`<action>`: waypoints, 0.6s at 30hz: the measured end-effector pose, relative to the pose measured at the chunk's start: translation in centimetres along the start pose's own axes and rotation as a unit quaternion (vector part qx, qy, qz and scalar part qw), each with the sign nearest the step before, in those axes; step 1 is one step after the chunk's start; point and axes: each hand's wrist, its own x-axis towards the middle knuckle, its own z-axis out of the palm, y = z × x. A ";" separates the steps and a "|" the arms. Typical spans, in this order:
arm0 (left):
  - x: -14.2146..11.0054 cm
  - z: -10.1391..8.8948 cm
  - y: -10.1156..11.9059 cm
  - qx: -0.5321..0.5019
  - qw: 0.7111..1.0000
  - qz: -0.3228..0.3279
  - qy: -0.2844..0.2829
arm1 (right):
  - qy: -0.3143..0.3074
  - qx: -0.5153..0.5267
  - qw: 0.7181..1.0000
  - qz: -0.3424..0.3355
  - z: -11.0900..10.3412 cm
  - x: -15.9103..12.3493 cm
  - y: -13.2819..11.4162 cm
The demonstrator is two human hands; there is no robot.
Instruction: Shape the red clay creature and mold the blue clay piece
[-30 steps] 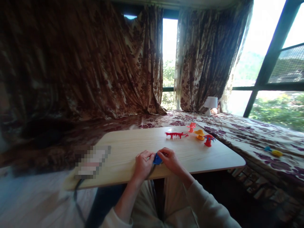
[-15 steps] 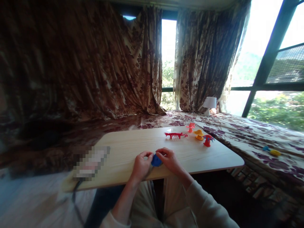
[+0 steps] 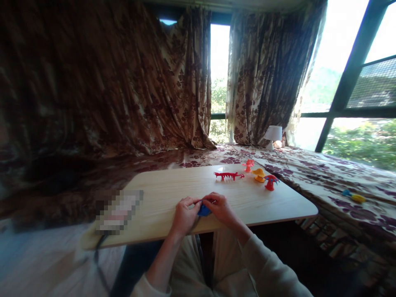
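Observation:
A small blue lump of what looks like modelling clay [image 3: 203,210] is held between my two hands, just above the near edge of the table. My left hand [image 3: 186,213] pinches its left side with thumb and fingers closed. On the other side, my right hand [image 3: 219,205] has its fingertips closed on the upper right of the lump. The fingertips of both hands nearly meet over its top, and they hide part of it.
Beyond my hands on the pale wooden table [image 3: 161,189] stand a long red spiky figure [image 3: 228,176], a pink-red figure [image 3: 248,166], a yellow mushroom-like figure [image 3: 259,175] and a red one with blue strips [image 3: 270,182]. A blurred-out object [image 3: 119,212] lies at left, a cord beside it.
My left fingers have shifted slightly right and up over the blue lump, closer to my right fingertips. The lump appears a little more tilted. The figures have not moved.

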 end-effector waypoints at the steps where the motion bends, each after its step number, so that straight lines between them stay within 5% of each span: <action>1: 0.0 0.0 -0.1 0.005 1.000 0.001 0.003 | -0.001 0.003 1.000 0.001 0.0 0.0 -0.1; 18: 0.0 0.0 -0.3 0.022 1.000 0.007 -0.002 | 0.002 0.004 1.000 -0.003 -0.1 0.0 -0.3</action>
